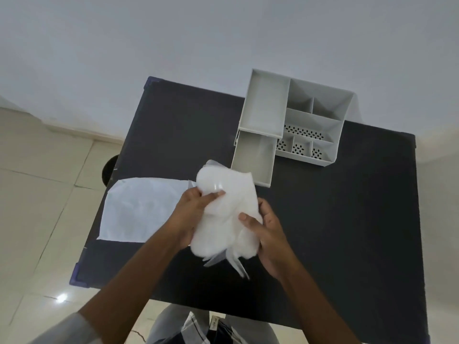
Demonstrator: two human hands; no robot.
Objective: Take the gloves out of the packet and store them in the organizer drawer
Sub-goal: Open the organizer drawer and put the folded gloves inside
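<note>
Head view: gloves (224, 212) are a white bundle at frame centre, long axis running top to bottom with a slight tilt. Left hand (192, 214) and right hand (267, 234) are both clamped on the bundle. Empty packet (141, 209) lies flat at centre left. Organizer (320, 115) sits upper right, its drawer (253, 157) pulled open, near edge just beside the bundle. Table (347, 219) is bare at right.

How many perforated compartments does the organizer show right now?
4: one long slot mid-organizer, three small cells along its near edge, left, middle, right. Other floors may be hidden.
</note>
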